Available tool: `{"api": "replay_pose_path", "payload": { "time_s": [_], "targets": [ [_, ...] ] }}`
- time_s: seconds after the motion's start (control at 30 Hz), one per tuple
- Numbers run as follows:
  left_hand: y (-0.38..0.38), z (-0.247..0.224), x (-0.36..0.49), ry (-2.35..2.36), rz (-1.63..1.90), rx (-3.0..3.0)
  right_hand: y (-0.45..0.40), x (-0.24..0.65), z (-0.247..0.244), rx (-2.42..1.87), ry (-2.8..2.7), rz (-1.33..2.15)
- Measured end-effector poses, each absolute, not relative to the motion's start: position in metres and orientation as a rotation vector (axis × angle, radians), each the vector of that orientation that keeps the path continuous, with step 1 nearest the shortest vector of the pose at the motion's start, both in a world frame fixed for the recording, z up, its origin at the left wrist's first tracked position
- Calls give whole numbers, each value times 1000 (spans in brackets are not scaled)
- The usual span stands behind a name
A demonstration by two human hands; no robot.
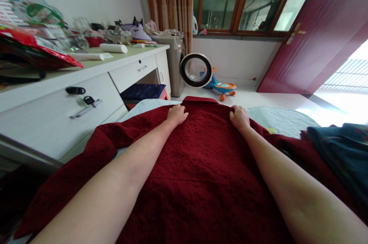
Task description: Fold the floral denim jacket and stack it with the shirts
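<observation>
A dark red long-sleeved jacket (pixel 198 159) lies spread out in front of me, its collar at the far end and its sleeves out to both sides. My left hand (pixel 177 114) is closed on the cloth at the left shoulder, near the collar. At the right shoulder, my right hand (pixel 239 117) grips the same garment with curled fingers. Under the jacket shows a pale blue quilted cover (pixel 281 119). Folded dark teal clothes (pixel 339 144) lie at the right, beside the right sleeve.
Along the left runs a white desk (pixel 138 58) with drawers, its top crowded with packets and small items. Beyond it stands a washing machine (pixel 175 63) with its round door (pixel 197 70) swung out. A blue and orange ride-on toy (pixel 222 86) sits near the wall. A red door (pixel 304 33) stands at the right.
</observation>
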State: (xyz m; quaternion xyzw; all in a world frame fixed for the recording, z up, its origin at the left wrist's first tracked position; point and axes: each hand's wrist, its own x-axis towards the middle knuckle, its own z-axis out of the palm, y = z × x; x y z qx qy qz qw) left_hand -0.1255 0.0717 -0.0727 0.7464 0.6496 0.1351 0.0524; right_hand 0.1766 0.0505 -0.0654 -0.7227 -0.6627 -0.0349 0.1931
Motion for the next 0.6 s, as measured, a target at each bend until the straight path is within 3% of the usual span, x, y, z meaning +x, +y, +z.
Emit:
{"api": "replay_pose_path", "payload": {
  "time_s": [0.17, 0.4, 0.6],
  "targets": [
    [91, -61, -110, 1823, 1037, 1889, 42, 174, -48, -1857, -2033, -121],
    [82, -64, -108, 1464, 1081, 1559, 26, 180, -19, -1995, -2437, 640],
    [47, -58, -130, 1327, 1174, 1908, 24, 161, -25, -1825, -2038, 466]
  ]
}}
